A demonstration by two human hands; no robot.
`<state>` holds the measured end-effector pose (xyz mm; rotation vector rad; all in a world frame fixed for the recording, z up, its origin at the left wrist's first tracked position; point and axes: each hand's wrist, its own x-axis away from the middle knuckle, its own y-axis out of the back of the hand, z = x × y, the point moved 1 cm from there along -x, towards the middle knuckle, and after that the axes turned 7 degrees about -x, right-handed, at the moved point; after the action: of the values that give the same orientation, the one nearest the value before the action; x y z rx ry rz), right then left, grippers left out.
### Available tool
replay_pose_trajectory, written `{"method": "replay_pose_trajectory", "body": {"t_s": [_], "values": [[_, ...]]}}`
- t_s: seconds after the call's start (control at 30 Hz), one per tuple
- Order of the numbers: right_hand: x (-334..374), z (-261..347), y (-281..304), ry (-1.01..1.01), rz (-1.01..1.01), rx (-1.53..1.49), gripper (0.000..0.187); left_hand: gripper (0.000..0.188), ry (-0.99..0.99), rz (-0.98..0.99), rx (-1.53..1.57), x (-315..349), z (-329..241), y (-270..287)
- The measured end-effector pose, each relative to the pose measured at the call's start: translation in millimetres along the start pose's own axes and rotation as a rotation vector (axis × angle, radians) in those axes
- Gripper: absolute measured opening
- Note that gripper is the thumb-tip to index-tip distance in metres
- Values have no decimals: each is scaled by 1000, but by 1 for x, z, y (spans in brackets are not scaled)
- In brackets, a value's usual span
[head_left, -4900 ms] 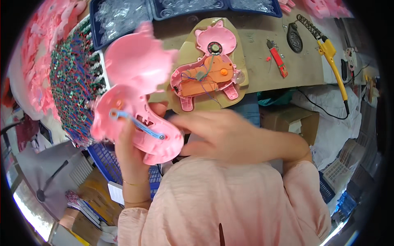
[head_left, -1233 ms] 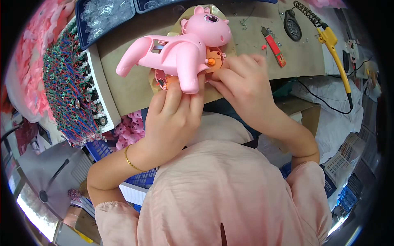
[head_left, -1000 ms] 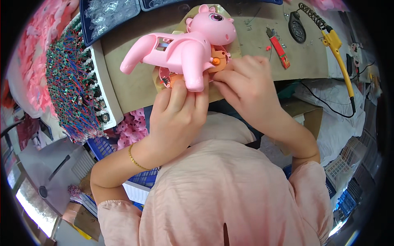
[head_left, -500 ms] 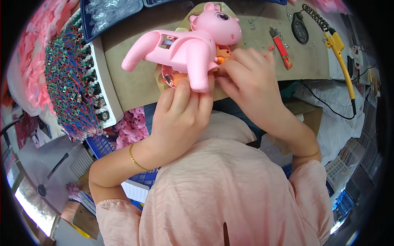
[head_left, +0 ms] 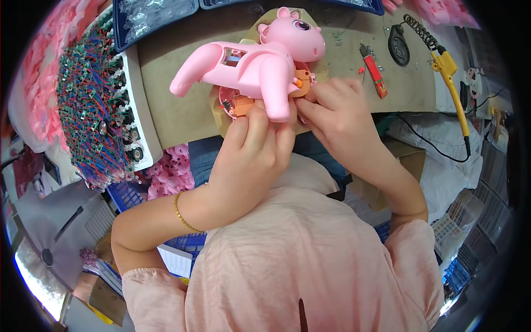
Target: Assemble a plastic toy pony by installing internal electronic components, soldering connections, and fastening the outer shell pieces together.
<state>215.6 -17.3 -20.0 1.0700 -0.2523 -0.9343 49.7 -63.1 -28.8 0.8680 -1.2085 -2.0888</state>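
Note:
A pink plastic toy animal (head_left: 254, 66) with a big-eyed head lies across the tan wooden jig (head_left: 221, 119) on the workbench. Under its body shows an orange inner mechanism (head_left: 242, 104). My left hand (head_left: 254, 155) grips the toy's leg from below, fingers pressed to it. My right hand (head_left: 337, 110) pinches the orange part by the toy's front leg, just under the head.
A white tray of small parts with red, blue and green wires (head_left: 94, 105) stands at the left. A red-handled tool (head_left: 374, 68), a yellow soldering iron (head_left: 451, 77) and its coiled stand (head_left: 399, 44) lie at the right. Blue bins (head_left: 155, 16) sit at the back, pink shells (head_left: 171, 171) below.
4.9 s ago I held one shell half beside the open half on the jig. Now the toy is joined, and in the last second it shifted slightly right in both hands.

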Motion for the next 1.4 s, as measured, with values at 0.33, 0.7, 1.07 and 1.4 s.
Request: {"method": "replay_pose_trajectory", "body": {"t_s": [0.33, 0.7, 1.07, 1.4], "values": [[-132, 32, 16, 145, 322, 203, 22, 46, -54, 106, 47, 0, -3, 8], [-127, 12, 29, -363, 823, -92, 37, 34, -166, 273, -47, -1, -1, 12], [-100, 15, 46, -639, 623, -420, 41, 46, 4, 227, -80, 4, -20, 2], [-112, 4, 44, -485, 774, -421, 56, 42, 34, 173, -100, 2, -16, 3]]}}
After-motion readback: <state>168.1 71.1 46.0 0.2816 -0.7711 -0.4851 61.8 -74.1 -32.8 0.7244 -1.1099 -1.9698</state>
